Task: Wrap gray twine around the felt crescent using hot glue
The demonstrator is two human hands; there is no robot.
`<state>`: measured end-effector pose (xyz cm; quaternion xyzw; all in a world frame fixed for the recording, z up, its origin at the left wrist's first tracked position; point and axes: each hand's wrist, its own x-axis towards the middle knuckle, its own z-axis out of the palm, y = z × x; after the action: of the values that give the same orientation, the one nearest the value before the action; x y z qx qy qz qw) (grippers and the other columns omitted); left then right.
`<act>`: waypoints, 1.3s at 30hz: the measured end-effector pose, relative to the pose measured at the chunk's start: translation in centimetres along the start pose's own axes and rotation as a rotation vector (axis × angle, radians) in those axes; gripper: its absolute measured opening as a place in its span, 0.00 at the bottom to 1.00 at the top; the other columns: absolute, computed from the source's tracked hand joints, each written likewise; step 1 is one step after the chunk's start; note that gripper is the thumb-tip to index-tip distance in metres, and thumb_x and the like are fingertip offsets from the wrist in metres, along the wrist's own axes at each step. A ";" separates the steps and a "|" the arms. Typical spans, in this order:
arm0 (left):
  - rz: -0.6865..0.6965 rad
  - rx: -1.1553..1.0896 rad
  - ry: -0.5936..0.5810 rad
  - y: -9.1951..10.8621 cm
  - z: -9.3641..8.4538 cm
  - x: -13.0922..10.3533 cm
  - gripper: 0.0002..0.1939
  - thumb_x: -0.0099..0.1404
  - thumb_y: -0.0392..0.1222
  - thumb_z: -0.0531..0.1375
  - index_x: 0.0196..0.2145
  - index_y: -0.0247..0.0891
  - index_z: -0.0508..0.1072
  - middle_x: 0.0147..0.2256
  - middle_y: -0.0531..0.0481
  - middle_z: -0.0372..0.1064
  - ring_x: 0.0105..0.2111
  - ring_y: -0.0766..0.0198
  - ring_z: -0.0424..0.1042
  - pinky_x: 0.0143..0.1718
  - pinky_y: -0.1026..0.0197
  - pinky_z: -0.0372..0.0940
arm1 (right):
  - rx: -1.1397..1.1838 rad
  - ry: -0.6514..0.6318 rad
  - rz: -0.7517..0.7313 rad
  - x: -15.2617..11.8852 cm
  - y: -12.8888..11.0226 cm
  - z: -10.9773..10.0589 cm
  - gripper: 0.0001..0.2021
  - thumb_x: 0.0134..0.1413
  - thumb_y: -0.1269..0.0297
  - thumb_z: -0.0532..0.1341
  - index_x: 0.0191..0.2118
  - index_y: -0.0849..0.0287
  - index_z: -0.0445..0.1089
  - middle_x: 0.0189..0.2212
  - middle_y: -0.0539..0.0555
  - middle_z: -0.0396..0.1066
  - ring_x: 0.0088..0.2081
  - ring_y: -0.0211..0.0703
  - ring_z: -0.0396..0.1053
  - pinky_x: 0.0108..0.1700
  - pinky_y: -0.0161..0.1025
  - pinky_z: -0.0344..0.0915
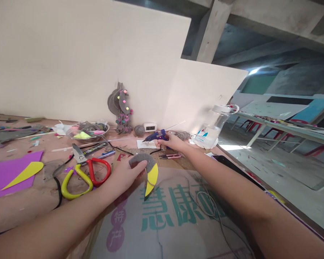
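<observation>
Over the cardboard [178, 219] spread on the table [21, 208], the left hand [124, 174] gripped a yellow crescent [151, 176] half wound in grey yarn, scissors [82, 172] just beside it, while farther off the right hand [172, 142] closed around a blue glue gun [156, 136].

Both arms bare, stretched forward. Left hand [125, 172] nearer body, palm down, fingers curled in grip, thumb [140, 166] on top. Right hand [172, 142] reaches farther out, arm nearly straight, fingers closed in grip, knuckles up.
</observation>
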<state>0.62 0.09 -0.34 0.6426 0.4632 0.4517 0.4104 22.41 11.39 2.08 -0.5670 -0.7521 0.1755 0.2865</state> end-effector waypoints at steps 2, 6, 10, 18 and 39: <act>-0.019 -0.021 -0.065 0.0 0.0 0.0 0.13 0.56 0.48 0.54 0.21 0.37 0.65 0.18 0.55 0.63 0.19 0.66 0.62 0.22 0.64 0.55 | 0.017 0.043 -0.020 -1.2 -0.2 -0.6 0.21 0.50 0.55 0.58 0.47 0.64 0.65 0.43 0.60 0.70 0.41 0.43 0.68 0.43 0.37 0.63; -0.023 -0.020 -0.101 -0.1 -0.1 0.1 0.14 0.58 0.49 0.53 0.21 0.38 0.63 0.18 0.56 0.61 0.20 0.67 0.60 0.22 0.65 0.54 | 0.034 0.139 -0.057 -4.7 -1.3 -1.4 0.21 0.53 0.55 0.55 0.49 0.62 0.61 0.49 0.60 0.65 0.48 0.43 0.64 0.48 0.40 0.60; 0.018 0.022 -0.083 -0.1 -0.3 0.1 0.15 0.58 0.51 0.53 0.21 0.38 0.64 0.19 0.55 0.61 0.21 0.66 0.60 0.24 0.65 0.54 | 0.230 -0.042 -0.040 -8.9 -3.9 -1.4 0.17 0.53 0.50 0.53 0.40 0.60 0.62 0.38 0.55 0.70 0.29 0.36 0.68 0.31 0.35 0.66; 0.002 0.019 -0.012 0.3 -0.6 -0.1 0.17 0.58 0.53 0.53 0.22 0.37 0.66 0.20 0.54 0.63 0.22 0.66 0.62 0.26 0.64 0.56 | 0.732 -0.465 0.266 -13.4 -6.2 0.3 0.17 0.52 0.50 0.55 0.42 0.54 0.53 0.35 0.51 0.70 0.15 0.28 0.60 0.15 0.28 0.58; 0.076 0.206 -0.094 0.7 -0.4 -0.4 0.11 0.57 0.44 0.53 0.20 0.39 0.67 0.19 0.56 0.65 0.22 0.64 0.64 0.27 0.64 0.56 | 0.034 0.062 -0.169 -12.7 -4.7 0.4 0.10 0.51 0.58 0.58 0.30 0.59 0.70 0.22 0.49 0.64 0.23 0.34 0.55 0.25 0.32 0.53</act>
<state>0.29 -0.40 0.36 0.7189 0.4628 0.3865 0.3459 21.05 -2.11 1.62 -0.5018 -0.7849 0.1457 0.3331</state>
